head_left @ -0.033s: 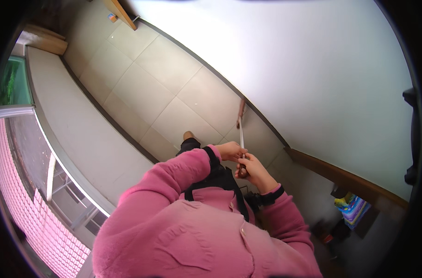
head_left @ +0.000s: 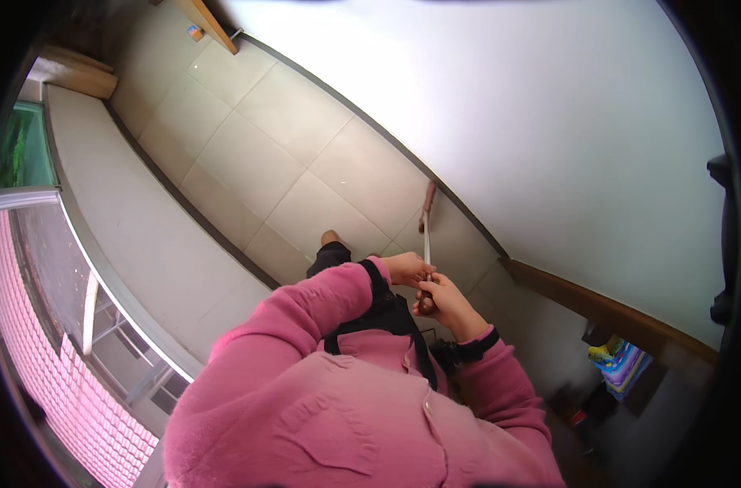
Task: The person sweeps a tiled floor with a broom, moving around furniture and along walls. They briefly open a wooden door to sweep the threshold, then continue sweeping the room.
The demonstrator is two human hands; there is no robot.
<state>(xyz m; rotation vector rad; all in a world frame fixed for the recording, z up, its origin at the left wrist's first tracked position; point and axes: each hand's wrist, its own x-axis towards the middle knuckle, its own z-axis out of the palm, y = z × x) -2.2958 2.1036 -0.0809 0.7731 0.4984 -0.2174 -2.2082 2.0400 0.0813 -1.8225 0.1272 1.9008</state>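
Both my hands are closed round the pale shaft [head_left: 426, 243] of one long-handled floor tool, a broom or mop by its shape. My left hand [head_left: 408, 267] grips it just beyond my right hand [head_left: 449, 299], the two almost touching. The right one wraps the upper end, where a brown rounded grip [head_left: 426, 305] shows. Down on the tiles, the narrow brown head [head_left: 428, 205] lies close to the foot of the white wall; its underside is hidden. My shoe [head_left: 330, 237] stands to the left of the tool.
Pale floor tiles [head_left: 305, 138] run between the white wall [head_left: 533, 106] and a grey ledge [head_left: 151, 195] under the windows. At the far end is a wooden door [head_left: 212, 26], with a small box [head_left: 195, 33] beside it. Colourful packages [head_left: 622, 368] lie at the lower right.
The tool's brown head has shifted slightly right and nearer to me, beside the wall. My hands keep their hold and have barely moved.
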